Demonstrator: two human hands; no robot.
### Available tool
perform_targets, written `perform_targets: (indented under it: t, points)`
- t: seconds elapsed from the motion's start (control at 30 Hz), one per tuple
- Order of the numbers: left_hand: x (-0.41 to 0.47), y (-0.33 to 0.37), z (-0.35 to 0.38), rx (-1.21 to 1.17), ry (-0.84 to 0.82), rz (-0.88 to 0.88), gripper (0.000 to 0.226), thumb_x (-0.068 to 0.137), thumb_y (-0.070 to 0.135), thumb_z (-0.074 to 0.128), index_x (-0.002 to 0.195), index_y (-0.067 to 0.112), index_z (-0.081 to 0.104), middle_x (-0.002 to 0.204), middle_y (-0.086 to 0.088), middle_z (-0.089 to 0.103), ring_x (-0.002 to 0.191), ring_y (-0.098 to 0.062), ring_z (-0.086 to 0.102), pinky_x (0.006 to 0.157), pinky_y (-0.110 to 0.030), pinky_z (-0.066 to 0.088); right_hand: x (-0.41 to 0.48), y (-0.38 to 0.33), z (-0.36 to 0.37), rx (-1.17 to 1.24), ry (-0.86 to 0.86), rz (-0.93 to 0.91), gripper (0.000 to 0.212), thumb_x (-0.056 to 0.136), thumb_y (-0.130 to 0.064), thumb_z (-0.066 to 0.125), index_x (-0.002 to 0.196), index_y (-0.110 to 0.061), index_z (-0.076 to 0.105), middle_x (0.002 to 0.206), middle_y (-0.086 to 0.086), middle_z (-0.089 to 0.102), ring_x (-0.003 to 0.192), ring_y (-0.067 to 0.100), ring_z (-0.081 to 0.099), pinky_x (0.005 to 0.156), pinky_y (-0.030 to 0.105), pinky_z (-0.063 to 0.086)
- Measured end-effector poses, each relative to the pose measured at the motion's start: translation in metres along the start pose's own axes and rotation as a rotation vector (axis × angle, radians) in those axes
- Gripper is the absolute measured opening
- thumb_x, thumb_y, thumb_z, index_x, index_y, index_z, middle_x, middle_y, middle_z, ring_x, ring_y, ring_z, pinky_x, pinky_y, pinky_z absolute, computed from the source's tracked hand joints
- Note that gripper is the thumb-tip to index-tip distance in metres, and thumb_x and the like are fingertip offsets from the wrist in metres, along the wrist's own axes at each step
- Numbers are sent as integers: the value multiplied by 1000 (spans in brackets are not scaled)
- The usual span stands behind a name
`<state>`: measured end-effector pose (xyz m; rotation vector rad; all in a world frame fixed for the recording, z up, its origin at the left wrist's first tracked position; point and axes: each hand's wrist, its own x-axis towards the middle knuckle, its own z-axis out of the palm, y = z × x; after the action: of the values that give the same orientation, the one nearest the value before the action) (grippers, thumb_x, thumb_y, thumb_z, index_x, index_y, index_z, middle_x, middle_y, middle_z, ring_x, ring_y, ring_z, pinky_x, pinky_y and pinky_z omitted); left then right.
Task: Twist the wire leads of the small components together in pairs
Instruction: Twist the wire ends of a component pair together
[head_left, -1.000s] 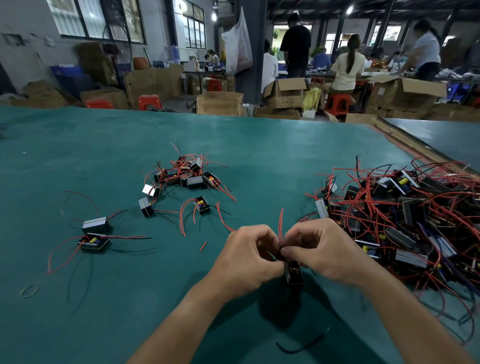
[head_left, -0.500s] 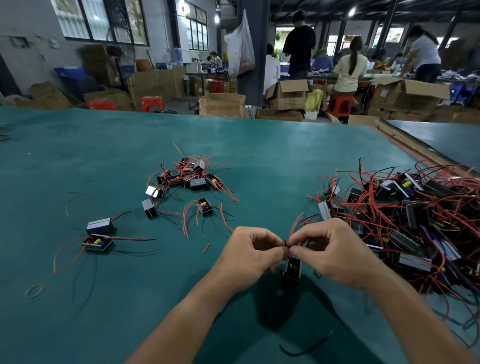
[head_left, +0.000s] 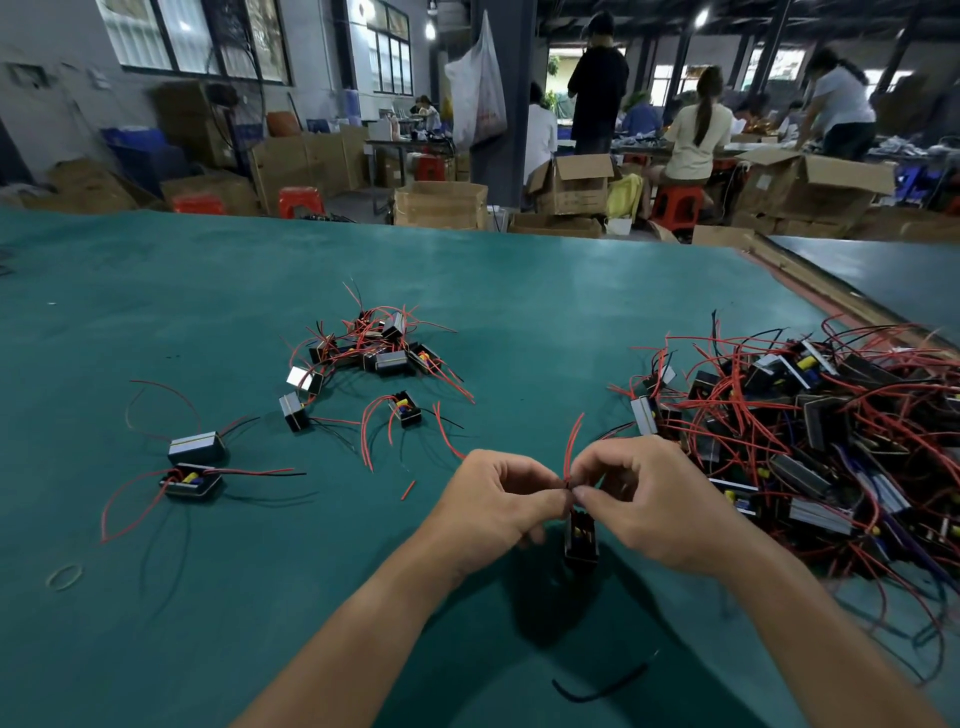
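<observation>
Just above the counter, the left hand and right hand pinch what look like 2 red leads of 1 component hanging between them; its weight could unwind the twist if either pinch slackens.

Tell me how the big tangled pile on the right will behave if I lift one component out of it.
Probably not cleanly: in the pile red leads cross and loop over many boxes, so neighbours would likely drag along. The leads look thin and floppy, curving freely across the table, so they should bend rather than snap.
</observation>
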<state>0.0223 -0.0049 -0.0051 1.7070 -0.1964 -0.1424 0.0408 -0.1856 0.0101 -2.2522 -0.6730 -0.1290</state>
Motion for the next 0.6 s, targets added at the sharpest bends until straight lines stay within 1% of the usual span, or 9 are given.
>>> perform_targets:
  t: [0.1,0.27,0.33,0.4,0.5,0.53,0.6]
  points:
    - [0,1,0,-2,-7,6,11,90,4,65,81,8,69,63,2,66,43,-7,50,45,-19,43,1,0,0,7,-3,-16,17,82,-10,67,71,-24,66,56,-10,61,45,1,46,47,14,36]
    - [-2,3,1,-2,-9,4,13,92,2,61,82,7,67,65,3,69,42,-7,51,44,-20,42,-1,-1,2,21,2,-23,24,83,-6,68,68,-24,65,57,-13,63,45,1,49,48,11,37]
    - [-3,4,0,2,-4,12,16,92,1,61,80,9,65,60,6,67,41,-7,52,43,-18,42,0,-1,2,45,45,-18,20,83,-6,70,73,-23,67,64,-11,67,51,2,55,52,15,43]
    - [-3,4,0,11,6,16,20,91,-1,62,76,12,64,52,8,64,39,-5,51,43,-17,41,1,1,-2,79,94,-11,14,82,-8,71,78,-21,69,69,-7,69,58,10,61,58,23,50]
    - [-2,4,1,11,16,5,23,88,-2,64,72,15,65,51,7,62,38,-6,49,43,-18,40,0,2,-6,122,94,-20,3,80,-19,71,79,-22,71,69,-3,69,60,21,62,58,34,52]
    - [-2,3,2,6,13,1,24,87,-2,65,70,15,66,52,6,62,38,-6,49,42,-18,40,0,1,-6,130,78,-26,2,78,-21,71,80,-23,71,68,-2,69,58,23,61,56,35,51]
    - [-1,2,2,-1,12,-5,26,85,-2,67,67,18,67,50,4,59,38,-7,48,42,-18,39,-1,0,-4,160,33,-35,11,77,-17,70,84,-26,72,70,-2,69,56,22,59,52,30,49]
